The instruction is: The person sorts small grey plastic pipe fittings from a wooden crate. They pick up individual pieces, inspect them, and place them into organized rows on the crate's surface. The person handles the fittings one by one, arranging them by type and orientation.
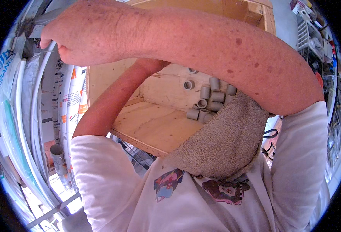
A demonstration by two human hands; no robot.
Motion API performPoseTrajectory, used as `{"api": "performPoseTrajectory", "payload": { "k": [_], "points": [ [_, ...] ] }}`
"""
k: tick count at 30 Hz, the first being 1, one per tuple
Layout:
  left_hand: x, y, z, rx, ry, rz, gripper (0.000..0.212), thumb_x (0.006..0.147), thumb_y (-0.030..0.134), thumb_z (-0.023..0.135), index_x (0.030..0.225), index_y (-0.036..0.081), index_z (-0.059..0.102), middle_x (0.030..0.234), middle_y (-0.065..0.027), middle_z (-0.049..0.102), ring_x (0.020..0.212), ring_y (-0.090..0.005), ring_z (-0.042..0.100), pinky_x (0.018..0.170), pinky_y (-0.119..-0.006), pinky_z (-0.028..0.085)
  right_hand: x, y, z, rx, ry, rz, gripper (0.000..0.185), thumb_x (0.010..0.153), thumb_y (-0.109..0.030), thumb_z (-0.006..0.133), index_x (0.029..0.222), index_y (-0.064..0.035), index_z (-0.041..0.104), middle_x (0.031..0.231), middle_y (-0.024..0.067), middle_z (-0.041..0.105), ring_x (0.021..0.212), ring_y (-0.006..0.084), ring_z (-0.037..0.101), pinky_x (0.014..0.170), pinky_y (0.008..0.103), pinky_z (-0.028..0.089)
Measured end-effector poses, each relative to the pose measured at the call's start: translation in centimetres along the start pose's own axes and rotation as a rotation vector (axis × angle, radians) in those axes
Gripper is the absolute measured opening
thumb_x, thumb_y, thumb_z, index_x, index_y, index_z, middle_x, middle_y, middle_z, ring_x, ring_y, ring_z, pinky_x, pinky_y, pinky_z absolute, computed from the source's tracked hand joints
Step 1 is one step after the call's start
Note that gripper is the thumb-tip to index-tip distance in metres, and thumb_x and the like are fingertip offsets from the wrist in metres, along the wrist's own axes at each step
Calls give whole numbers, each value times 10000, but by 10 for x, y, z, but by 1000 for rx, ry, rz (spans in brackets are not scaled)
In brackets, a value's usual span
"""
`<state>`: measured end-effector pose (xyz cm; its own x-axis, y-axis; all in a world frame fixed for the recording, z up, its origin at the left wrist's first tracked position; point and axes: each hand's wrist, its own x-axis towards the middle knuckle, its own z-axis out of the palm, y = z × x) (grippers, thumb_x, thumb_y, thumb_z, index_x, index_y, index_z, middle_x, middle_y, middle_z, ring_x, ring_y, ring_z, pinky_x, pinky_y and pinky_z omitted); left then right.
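My right forearm crosses the upper picture, and my right hand [92, 33] is at the upper left with its fingers curled. Close by its fingertips runs a thin white pipe [44, 62]; whether the hand grips it is unclear. My left arm reaches up into a wooden box [156, 114]. Only the wrist edge of my left hand [154, 65] shows, the rest being hidden behind the right forearm. Several short grey plastic pipe couplings [205, 92] lie loosely heaped in the box, some on their sides and some with their round openings showing.
A brown terry towel [225, 139] hangs before my chest and covers part of the box. Long wrapped pipes [74, 95] bearing print stand on the left, near a grey pipe [57, 153]. Shelves with a white plastic basket [303, 34] and mixed goods line the right.
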<state>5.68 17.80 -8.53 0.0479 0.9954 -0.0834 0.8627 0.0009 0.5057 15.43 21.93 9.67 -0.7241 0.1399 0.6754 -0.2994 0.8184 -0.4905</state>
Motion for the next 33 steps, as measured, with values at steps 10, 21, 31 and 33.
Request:
{"api": "performPoseTrajectory", "payload": {
  "k": [10, 21, 31, 33],
  "points": [
    [-26, 28, 8, 140, -663, -103, 479, 864, 292, 745, 1312, 139, 673, 1167, -144, 727, 1071, -314, 700, 918, -436, 545, 1, 1, 2, 15, 22, -34, 341, 822, -151, 593, 1120, -116, 755, 1045, 195, 750, 1019, 382, 727, 860, 534, 578],
    [-30, 4, 35, 432, -594, 55, 379, 876, 285, 708, 1218, 122, 692, 1170, -142, 714, 1106, -346, 683, 908, -478, 560, 0, 0, 0, -8, -13, -18, 331, 815, -156, 598, 1101, -112, 759, 1047, 196, 749, 1012, 383, 729, 863, 537, 580],
    [-29, 19, -2, 466, -604, -1, 412, 872, 283, 715, 1259, 144, 696, 1212, -161, 696, 1114, -349, 679, 918, -473, 556, 1, 0, 2, -2, 19, -26, 321, 828, -159, 598, 1103, -113, 758, 1049, 188, 752, 1013, 379, 730, 867, 531, 582],
    [-22, 29, -6, 461, -531, 41, 411, 884, 258, 714, 1272, 122, 687, 1235, -167, 690, 1133, -341, 670, 937, -455, 547, 1, 0, 2, -17, 10, -13, 332, 827, -156, 596, 1115, -113, 755, 1052, 187, 752, 1012, 379, 730, 866, 528, 583]
  ]
}}
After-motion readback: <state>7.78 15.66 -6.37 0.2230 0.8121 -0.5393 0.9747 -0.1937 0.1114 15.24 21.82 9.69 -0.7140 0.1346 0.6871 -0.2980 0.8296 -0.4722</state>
